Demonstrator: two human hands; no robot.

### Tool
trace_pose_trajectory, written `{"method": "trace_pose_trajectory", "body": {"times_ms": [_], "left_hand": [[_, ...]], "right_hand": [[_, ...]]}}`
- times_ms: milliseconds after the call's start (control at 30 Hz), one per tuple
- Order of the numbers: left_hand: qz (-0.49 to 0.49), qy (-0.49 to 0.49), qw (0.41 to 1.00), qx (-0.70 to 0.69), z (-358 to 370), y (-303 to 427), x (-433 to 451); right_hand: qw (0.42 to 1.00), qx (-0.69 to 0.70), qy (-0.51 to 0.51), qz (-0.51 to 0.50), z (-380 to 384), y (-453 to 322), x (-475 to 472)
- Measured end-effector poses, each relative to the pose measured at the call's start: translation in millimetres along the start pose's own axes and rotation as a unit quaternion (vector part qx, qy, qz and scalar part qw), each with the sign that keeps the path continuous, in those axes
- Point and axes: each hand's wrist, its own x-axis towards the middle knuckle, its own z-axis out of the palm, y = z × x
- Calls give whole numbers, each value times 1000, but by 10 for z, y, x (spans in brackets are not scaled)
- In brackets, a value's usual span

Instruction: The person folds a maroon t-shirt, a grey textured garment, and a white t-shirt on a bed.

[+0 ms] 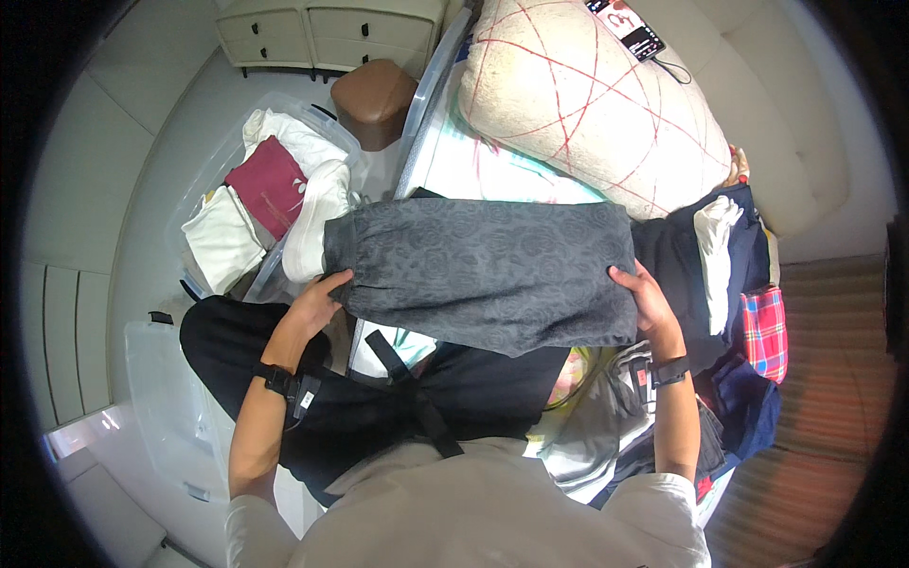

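A dark grey garment [483, 263] with a faint rose pattern is stretched out level above my lap, folded into a long shape. My left hand [316, 302] grips its gathered, banded end, thumb on top and fingers hidden beneath. At the opposite end, my right hand [645, 295] pinches the folded edge, again with the thumb above and the fingers under the cloth. A white item [316, 220], perhaps footwear or folded cloth, shows just beyond the banded end. Dark folded clothes [682, 263] lie right beside my right hand.
At left, a clear plastic bin [213, 177] holds white clothes and a maroon garment [268, 186]. A large cream pillow [589, 99] with red lines bears a phone [628, 30]. Beyond stand a brown stool [374, 99] and a drawer cabinet [327, 35]. Mixed clothes [596, 426] lie at my right.
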Motion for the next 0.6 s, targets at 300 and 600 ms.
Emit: {"method": "trace_pose_trajectory", "body": {"times_ms": [300, 600], "left_hand": [[22, 11, 993, -117, 99, -8, -79], [61, -37, 992, -103, -14, 17, -156]], "right_hand": [[1000, -29, 5, 6, 68, -120, 18], [1000, 16, 22, -9, -61, -133, 9]]}}
